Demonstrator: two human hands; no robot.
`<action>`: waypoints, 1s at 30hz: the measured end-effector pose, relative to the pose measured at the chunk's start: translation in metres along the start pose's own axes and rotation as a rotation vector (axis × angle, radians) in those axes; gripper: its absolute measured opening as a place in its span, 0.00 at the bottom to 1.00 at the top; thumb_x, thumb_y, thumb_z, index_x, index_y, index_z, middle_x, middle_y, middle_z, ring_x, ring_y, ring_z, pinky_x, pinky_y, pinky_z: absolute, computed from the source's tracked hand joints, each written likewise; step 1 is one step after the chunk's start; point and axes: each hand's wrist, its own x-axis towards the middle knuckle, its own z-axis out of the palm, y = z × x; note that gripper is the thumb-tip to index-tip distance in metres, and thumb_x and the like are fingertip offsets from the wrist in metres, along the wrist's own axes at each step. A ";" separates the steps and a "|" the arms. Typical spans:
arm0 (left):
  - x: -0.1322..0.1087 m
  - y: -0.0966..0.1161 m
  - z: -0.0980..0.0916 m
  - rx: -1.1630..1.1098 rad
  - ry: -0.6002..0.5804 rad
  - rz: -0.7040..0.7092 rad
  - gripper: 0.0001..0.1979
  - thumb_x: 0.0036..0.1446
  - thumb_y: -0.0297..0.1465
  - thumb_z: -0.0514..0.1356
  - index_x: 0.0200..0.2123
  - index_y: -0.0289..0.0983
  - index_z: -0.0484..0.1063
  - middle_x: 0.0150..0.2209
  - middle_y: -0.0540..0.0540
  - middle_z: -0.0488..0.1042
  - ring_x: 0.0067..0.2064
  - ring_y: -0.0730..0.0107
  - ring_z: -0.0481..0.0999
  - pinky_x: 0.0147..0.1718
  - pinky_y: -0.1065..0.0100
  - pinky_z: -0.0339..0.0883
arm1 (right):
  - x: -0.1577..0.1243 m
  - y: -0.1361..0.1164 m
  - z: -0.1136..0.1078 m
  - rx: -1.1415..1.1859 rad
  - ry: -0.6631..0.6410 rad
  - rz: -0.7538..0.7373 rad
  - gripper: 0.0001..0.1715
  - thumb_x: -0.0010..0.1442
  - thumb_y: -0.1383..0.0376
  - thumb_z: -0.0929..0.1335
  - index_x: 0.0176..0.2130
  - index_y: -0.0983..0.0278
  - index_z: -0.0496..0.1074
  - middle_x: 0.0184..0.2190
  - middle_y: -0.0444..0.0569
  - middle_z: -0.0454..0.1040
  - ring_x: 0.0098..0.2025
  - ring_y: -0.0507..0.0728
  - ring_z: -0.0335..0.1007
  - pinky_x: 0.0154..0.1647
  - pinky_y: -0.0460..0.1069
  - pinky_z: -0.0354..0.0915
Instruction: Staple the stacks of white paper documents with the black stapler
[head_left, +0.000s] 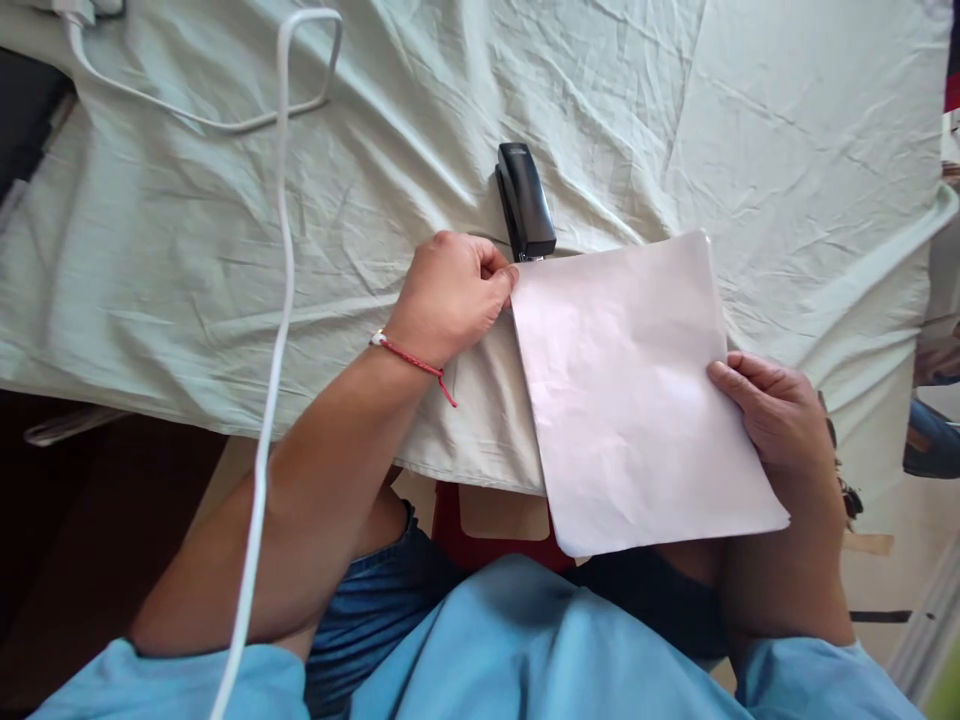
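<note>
A blank, slightly creased stack of paper [626,400] lies between my hands, its lower part reaching past the table's front edge. My left hand [457,290] pinches the far left corner between thumb and fingers. At the right edge, my right hand [776,405] grips the paper with the thumb on top and the fingers mostly underneath. Just beyond the left corner stands a black stapler [529,200], its near end close to the paper's far edge. Whether the paper sits inside the stapler's mouth I cannot tell.
A pale green wrinkled cloth [390,130] covers the table. A white cable [281,300] runs down the left side, passing in front of my left arm. A dark object [30,120] lies at the far left. Part of a red seat [446,525] shows below the table edge.
</note>
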 end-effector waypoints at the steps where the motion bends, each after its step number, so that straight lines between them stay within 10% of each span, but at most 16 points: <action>1: 0.002 0.000 0.002 0.012 0.021 0.007 0.13 0.62 0.29 0.61 0.24 0.41 0.75 0.27 0.48 0.76 0.34 0.63 0.73 0.43 0.61 0.65 | 0.001 0.000 0.001 -0.005 -0.002 0.001 0.28 0.46 0.45 0.86 0.37 0.61 0.83 0.30 0.43 0.79 0.26 0.48 0.69 0.24 0.41 0.65; 19: 0.016 -0.001 0.007 0.027 -0.007 0.029 0.16 0.62 0.27 0.59 0.21 0.42 0.70 0.23 0.47 0.71 0.34 0.60 0.71 0.40 0.60 0.63 | 0.002 -0.006 0.005 0.019 0.033 0.103 0.24 0.46 0.53 0.86 0.35 0.60 0.81 0.27 0.41 0.77 0.25 0.48 0.66 0.23 0.42 0.62; 24: 0.015 -0.003 0.006 0.022 0.046 0.049 0.05 0.64 0.27 0.61 0.38 0.41 0.78 0.32 0.48 0.79 0.41 0.60 0.76 0.45 0.61 0.66 | 0.002 -0.006 0.005 0.029 0.051 0.105 0.27 0.43 0.52 0.87 0.37 0.61 0.81 0.27 0.42 0.77 0.26 0.49 0.67 0.24 0.43 0.63; 30: -0.001 0.001 -0.004 -0.005 0.102 0.157 0.26 0.72 0.32 0.57 0.70 0.46 0.72 0.40 0.51 0.82 0.43 0.63 0.78 0.51 0.62 0.69 | 0.002 -0.008 0.005 0.024 0.054 0.113 0.26 0.45 0.51 0.86 0.37 0.60 0.81 0.28 0.42 0.77 0.26 0.49 0.67 0.24 0.43 0.63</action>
